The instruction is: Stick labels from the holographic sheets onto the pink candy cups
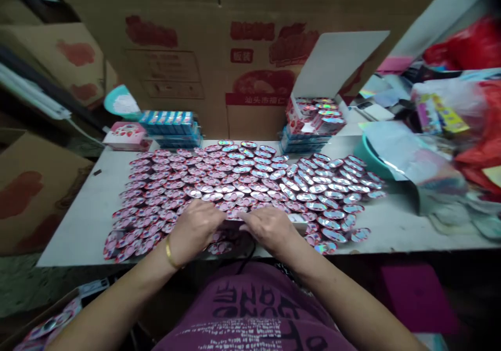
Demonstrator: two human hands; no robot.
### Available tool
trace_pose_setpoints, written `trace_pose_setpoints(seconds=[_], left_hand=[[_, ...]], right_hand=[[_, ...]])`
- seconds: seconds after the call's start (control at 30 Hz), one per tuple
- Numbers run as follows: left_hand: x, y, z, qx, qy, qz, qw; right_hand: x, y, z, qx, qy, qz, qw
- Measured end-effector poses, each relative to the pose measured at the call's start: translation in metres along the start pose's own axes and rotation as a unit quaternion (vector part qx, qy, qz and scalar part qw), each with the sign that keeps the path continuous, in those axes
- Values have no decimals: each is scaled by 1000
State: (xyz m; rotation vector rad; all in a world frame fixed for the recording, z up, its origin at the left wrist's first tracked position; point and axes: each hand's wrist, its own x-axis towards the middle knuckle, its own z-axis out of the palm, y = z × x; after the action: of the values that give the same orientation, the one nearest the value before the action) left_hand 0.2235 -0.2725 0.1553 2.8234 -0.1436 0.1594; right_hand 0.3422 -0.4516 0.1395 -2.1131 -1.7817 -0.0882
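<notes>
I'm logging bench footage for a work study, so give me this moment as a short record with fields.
Surface: pale table
Items: many small round foil-lidded cups, spread in overlapping rows
Left hand: palm down on the near cups, bangle on the wrist
Right hand: palm down beside it on the same cups; grip hidden
Back left: blue stack, pink box
Back right: open box, lid raised, cups inside
Behind: cardboard cartons

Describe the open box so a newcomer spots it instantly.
Find the white table covered with shiny round packets. At its far edge, right of centre, a stack of blue boxes carries the open box. Only its white lid stands raised.
</notes>
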Motion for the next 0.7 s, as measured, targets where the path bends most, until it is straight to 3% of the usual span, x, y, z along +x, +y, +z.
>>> trace_pose_setpoints(seconds=[0.13,0.23,0.43,0.57,0.7], left_hand=[[-13,-6,3,-36,2,31,999],[-15,-2,1,-86,-32,59,994],[-4,-5,4,-158,-45,18,986],[-1,-35,22,-167,-93,-14,982],[9,-73,52,-110,-154,-117,975]], right_hand=[[-58,12,-6,-1,-7,71,997],[-93,14,-10,9,4,93,996],[-112,14,-8,117,-14,158,980],[-106,33,20,206,-19,210,955],[-82,68,72,248,-31,284,926]])
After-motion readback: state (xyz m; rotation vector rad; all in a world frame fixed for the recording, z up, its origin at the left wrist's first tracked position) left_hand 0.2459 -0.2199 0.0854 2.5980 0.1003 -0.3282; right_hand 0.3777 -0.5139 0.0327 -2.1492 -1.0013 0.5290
